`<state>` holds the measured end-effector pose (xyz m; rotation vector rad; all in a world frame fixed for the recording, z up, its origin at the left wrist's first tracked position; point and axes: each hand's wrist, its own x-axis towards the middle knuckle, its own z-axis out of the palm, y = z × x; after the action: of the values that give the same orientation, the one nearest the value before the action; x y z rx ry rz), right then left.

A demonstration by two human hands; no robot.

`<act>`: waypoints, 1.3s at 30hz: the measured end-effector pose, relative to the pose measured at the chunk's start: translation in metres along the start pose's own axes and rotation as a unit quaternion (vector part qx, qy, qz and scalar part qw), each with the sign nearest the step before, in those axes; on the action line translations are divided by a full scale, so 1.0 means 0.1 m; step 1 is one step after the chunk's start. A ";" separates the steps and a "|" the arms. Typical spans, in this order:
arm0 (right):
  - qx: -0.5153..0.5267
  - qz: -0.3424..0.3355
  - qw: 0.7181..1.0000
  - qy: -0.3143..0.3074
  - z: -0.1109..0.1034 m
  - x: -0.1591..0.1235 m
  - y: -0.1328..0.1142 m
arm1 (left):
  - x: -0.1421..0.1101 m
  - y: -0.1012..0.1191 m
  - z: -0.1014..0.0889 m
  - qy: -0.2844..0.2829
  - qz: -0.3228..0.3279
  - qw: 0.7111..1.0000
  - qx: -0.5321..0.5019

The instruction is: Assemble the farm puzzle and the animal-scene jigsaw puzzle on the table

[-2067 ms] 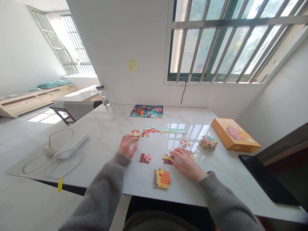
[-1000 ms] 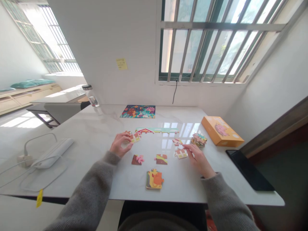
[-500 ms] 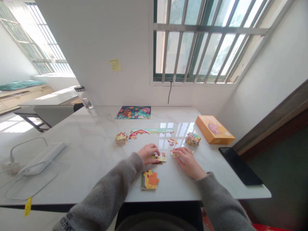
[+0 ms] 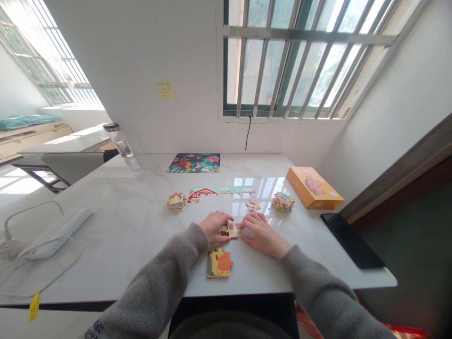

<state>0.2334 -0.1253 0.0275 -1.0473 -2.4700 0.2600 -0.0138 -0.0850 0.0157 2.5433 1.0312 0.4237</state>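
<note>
White-veined marble tabletop [image 4: 141, 212] under barred windows: left of the fingers, a small stack of cardboard jigsaw pieces [image 4: 176, 201] lies unjoined. Left hand [image 4: 214, 227] and right hand [image 4: 261, 234] meet, fingers closed down on a cream-and-red cluster of jigsaw pieces [image 4: 231, 231] between them. Above the fingertips, a long red-barn puzzle strip [image 4: 219, 192] lies joined; right of them, another loose stack of pieces [image 4: 282, 201] is left.

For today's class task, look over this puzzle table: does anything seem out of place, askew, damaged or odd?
One thing stands out: a small yellow paper tag hangs below the front edge of the marble-look table, at the left. It looks odd because it dangles loose off the edge.
</note>
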 end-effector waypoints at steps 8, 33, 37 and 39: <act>0.011 -0.006 1.000 -0.012 0.00 0.10 0.00 | -0.01 -0.06 -0.05 -0.011 -0.009 0.999 0.032; 0.068 0.101 0.991 0.056 -0.09 -0.32 0.45 | 0.04 0.03 -0.01 -0.012 0.023 0.998 0.049; 0.112 0.110 0.987 0.019 -0.13 -0.28 0.31 | 0.05 0.00 0.03 -0.005 0.022 0.999 0.041; 0.112 0.117 0.987 -0.001 -0.16 -0.27 0.24 | 0.04 0.01 0.04 -0.002 0.021 0.999 0.041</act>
<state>0.2729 -0.1278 0.0249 -1.2347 -2.2547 0.5977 -0.0093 -0.0833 0.0132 2.6413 1.0150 0.3957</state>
